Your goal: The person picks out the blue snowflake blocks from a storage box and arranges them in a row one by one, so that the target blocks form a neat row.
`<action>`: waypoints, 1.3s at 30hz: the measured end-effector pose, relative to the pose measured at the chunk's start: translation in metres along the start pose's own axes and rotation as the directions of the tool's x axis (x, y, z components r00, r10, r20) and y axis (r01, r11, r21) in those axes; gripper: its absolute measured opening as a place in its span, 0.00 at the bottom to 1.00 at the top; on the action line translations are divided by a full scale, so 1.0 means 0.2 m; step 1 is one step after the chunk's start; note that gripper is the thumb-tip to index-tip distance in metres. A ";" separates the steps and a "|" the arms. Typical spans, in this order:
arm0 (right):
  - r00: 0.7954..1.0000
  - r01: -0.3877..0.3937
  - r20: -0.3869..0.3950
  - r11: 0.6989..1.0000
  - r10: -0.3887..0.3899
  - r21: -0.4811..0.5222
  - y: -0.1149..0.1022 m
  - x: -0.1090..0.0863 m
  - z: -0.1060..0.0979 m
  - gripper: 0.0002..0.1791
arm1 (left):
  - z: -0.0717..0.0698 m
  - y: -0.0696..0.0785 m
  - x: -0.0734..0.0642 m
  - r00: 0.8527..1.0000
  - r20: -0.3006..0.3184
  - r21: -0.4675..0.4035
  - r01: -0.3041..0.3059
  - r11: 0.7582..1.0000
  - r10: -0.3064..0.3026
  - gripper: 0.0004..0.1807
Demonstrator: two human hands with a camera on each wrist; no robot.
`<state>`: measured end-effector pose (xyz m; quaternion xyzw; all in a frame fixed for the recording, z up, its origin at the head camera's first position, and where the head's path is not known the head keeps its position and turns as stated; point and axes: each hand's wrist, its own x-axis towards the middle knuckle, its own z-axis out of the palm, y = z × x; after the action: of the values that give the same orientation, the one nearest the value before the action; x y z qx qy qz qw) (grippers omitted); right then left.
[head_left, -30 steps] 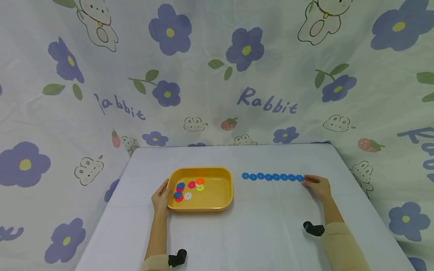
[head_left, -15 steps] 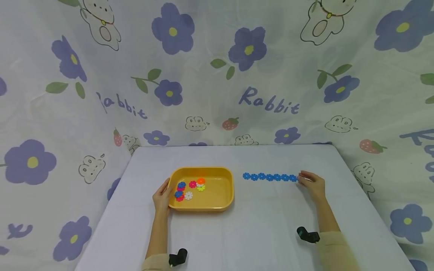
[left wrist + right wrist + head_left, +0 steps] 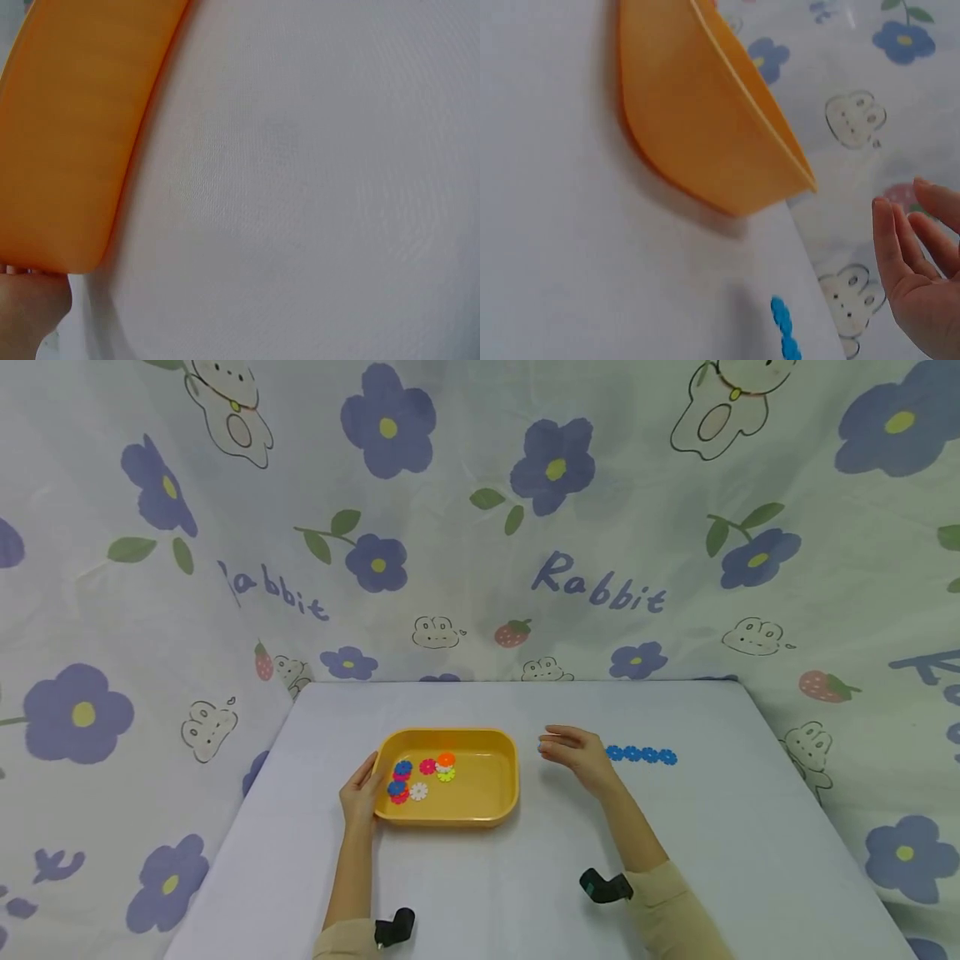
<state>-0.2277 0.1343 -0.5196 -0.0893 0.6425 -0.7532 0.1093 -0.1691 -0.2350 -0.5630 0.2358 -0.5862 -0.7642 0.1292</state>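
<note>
My left hand [image 3: 360,797] holds the left end of a yellow plastic tray [image 3: 487,785]; in the left wrist view, its fingers lie against the tray's end wall. Inside the tray, toward its left side, are small flower-shaped plastic pieces in pink, blue, white [image 3: 418,792], yellow-green and orange. To the right of the tray is a row of blue flower-shaped pieces [image 3: 641,754]. My right hand [image 3: 588,762] is over the left part of this row and hides it. Its fingers are spread apart with nothing between them, as the right wrist view also shows.
A white cloth covers the table [image 3: 540,877]. Behind and at both sides hangs a curtain [image 3: 465,552] printed with flowers and rabbits. A black wrist camera [image 3: 603,887] sticks out from the right sleeve, another [image 3: 395,928] from the left.
My right hand has left the right end of the blue row and moved left over its other end, uncovering the right-end pieces. My left hand stays on the tray.
</note>
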 end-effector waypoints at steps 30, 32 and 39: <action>0.969 -0.235 0.039 0.954 0.246 -0.186 0.25 0.30 0.91 0.23 | 0.00 0.00 0.01 1.000 -0.017 0.024 -0.001 1.000 0.002 0.24; 0.967 -0.241 0.021 0.938 0.254 -0.249 0.27 0.31 0.95 0.24 | 0.00 0.00 0.01 1.000 -0.011 0.020 -0.005 1.000 0.005 0.24; 0.952 -0.224 0.142 0.932 0.272 -0.285 0.32 0.31 1.08 0.28 | 0.01 -0.01 0.01 1.000 -0.022 -0.007 -0.016 1.000 0.015 0.24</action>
<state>-0.2256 -0.0973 -0.5495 -0.0884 0.7311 -0.6294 0.2481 -0.1710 -0.2344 -0.5642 0.2392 -0.5840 -0.7625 0.1423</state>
